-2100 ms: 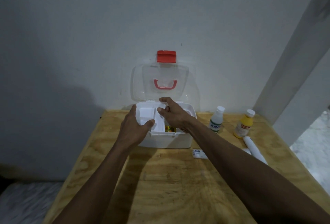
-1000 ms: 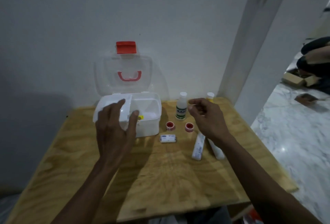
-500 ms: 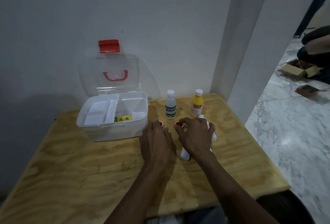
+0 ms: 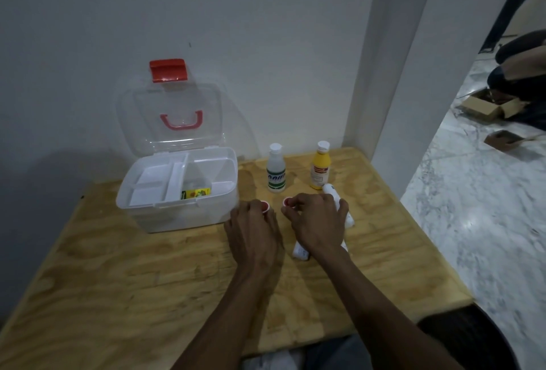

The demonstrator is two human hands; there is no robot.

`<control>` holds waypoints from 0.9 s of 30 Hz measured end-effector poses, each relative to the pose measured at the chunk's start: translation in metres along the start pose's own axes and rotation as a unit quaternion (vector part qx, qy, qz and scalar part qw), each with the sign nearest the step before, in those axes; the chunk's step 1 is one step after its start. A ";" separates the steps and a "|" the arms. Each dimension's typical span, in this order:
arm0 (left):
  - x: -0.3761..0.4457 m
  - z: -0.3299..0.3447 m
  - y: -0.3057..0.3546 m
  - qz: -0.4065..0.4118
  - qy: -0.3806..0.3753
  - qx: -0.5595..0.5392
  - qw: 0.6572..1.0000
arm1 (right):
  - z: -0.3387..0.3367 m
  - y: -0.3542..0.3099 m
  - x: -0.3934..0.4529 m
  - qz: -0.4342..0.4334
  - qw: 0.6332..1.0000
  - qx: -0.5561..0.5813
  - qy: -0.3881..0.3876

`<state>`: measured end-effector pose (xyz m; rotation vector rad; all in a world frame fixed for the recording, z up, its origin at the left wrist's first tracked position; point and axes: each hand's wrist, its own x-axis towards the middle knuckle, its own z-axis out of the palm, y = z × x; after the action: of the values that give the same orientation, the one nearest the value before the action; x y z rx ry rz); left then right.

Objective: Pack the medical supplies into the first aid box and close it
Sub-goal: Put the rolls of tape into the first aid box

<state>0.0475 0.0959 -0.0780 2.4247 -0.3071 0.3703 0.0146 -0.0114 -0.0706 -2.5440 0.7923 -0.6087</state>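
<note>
The white first aid box stands open on the wooden table, its clear lid with a red latch leaning on the wall. A white divider tray and a yellow packet lie inside. My left hand closes its fingers on a small red-centred tape roll. My right hand grips a second red-centred tape roll. White bandage rolls lie partly hidden under my right hand. A clear bottle and a yellow bottle stand behind.
The wall runs right behind the box and a white pillar stands at the table's back right corner. To the right the table ends over a marble floor, where a seated person and cardboard boxes are.
Both hands left the box and moved right to the tape rolls; the view swung right. Since half a second ago the hands have barely moved, fingers tightening on the rolls.
</note>
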 end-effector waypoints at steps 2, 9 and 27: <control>-0.001 0.001 -0.001 0.010 0.007 0.006 1.000 | 0.000 0.000 0.000 -0.004 1.000 0.006 0.002; -0.007 -0.023 0.010 0.052 0.023 -0.114 0.992 | -0.026 0.001 0.003 0.005 0.998 0.063 0.022; 0.103 -0.184 -0.121 -0.003 0.135 -0.103 0.986 | 0.006 -0.195 0.035 -0.230 0.945 0.221 -0.072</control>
<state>0.1467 0.2932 0.0241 2.1423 -0.2073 0.6253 0.1270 0.1162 0.0309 -2.3089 -0.0102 -0.6436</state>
